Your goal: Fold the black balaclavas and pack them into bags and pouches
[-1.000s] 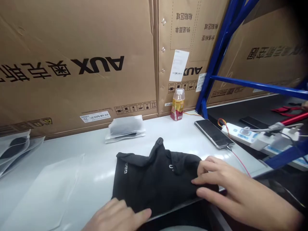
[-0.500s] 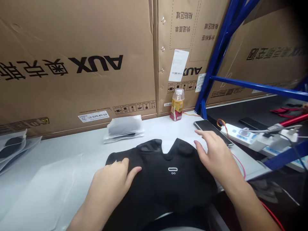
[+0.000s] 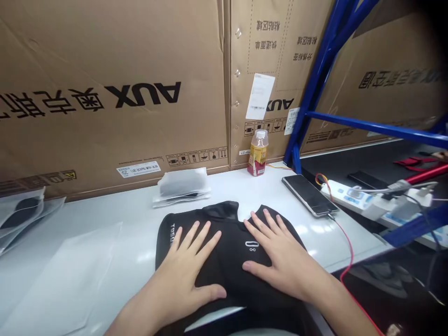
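Observation:
A black fabric garment [image 3: 227,261] with a notched edge and small white printing lies spread on the white table in front of me. My left hand [image 3: 191,266] rests flat on its left part, fingers spread, beside white lettering that it partly covers. On the right part lies my right hand [image 3: 275,249], also flat with fingers apart, next to a small white logo. Neither hand grips the cloth. The near edge of the garment hangs toward me, and a pale gap shows under my hands.
Behind the garment sits a stack of frosted bags [image 3: 182,186]. A drink bottle [image 3: 258,154] stands against large cardboard boxes [image 3: 115,56]. To the right are a phone [image 3: 310,193] on a red cable, a power strip [image 3: 350,196] and a blue rack post [image 3: 317,79]. An empty-looking frosted bag [image 3: 66,275] lies left.
My right hand has come down from above the garment's right edge and moved left onto it. My left hand has spread its fingers and shifted slightly right, uncovering white lettering.

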Available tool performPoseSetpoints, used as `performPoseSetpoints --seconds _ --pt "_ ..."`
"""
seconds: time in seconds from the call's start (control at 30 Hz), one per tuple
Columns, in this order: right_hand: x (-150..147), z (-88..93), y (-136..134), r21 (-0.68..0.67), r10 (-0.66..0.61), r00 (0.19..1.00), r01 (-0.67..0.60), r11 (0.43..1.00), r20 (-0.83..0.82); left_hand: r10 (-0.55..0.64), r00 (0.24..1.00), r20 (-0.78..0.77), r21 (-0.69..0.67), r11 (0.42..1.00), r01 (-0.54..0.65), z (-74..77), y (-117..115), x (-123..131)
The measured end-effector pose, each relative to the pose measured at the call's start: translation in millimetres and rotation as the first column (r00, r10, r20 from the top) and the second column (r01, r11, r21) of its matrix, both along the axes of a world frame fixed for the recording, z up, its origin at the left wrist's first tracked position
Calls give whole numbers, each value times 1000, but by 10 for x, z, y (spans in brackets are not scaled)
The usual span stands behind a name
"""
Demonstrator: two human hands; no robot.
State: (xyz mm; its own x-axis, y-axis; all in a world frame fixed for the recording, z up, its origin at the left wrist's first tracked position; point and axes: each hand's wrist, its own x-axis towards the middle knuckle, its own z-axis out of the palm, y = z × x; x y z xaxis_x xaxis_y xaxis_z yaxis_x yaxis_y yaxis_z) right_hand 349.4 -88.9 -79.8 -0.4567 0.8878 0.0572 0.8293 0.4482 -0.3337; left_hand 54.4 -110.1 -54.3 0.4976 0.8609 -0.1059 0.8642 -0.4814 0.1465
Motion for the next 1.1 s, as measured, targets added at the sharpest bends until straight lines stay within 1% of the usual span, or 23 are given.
performPoseSetpoints --seconds 0.17,0.3,0.33,0.4,0.47,0.5,0.57,0.6,0.67,0.7,0.77,0.83,0.9,0.97,1.0,1.03,1.1 --pt "9 14 2 12 3 1000 -3 1000 -12 -15 1000 -6 54 998 15 -20 -31 27" --pt "-52 63 -60 49 1 1000 -2 999 3 -22 1000 -22 45 999 23 -33 -55 33" --pt "-87 88 -90 65 7 1000 -7 998 6 -30 999 -23 39 999 31 -23 -57 31" --pt "-166 136 -156 74 62 998 -62 995 1 -56 998 -23 22 998 57 27 -40 2" --pt "-236 163 -208 24 141 990 -141 990 -8 -66 998 -25 10 998 66 122 31 -86" --pt "-262 163 -222 -11 163 987 -163 987 -11 -41 998 -43 19 999 41 186 93 -159" --pt "-292 138 -230 -60 163 987 -163 985 -12 82 991 -110 86 994 -73 325 267 -355" --pt "-299 118 -226 -69 150 989 -151 986 -14 175 972 -159 147 977 -152 390 374 -466" --pt "-306 79 -214 -69 134 991 -135 988 -21 331 922 -201 267 924 -274 480 602 -675" --pt "-309 64 -209 -68 129 991 -130 989 -24 387 898 -210 321 895 -310 497 714 -758" --pt "-322 45 -208 -66 123 992 -124 990 -21 453 865 -216 399 850 -346 479 915 -868" --pt "-337 34 -214 -57 120 993 -121 991 -12 472 852 -225 441 830 -343 425 1071 -913" --pt "-346 21 -221 -34 122 992 -123 992 -9 461 858 -225 468 824 -320 392 1168 -924" --pt "-339 2 -224 -6 131 991 -131 991 -14 440 873 -211 508 812 -286 417 1182 -917" --pt "-330 -9 -224 11 135 991 -135 991 -19 427 882 -199 535 801 -268 451 1147 -903" --pt "-318 -19 -224 28 140 990 -139 990 -24 415 891 -185 564 787 -250 493 1078 -876" --pt "-293 -29 -225 71 153 988 -151 986 -33 379 912 -160 624 755 -204 575 833 -770"
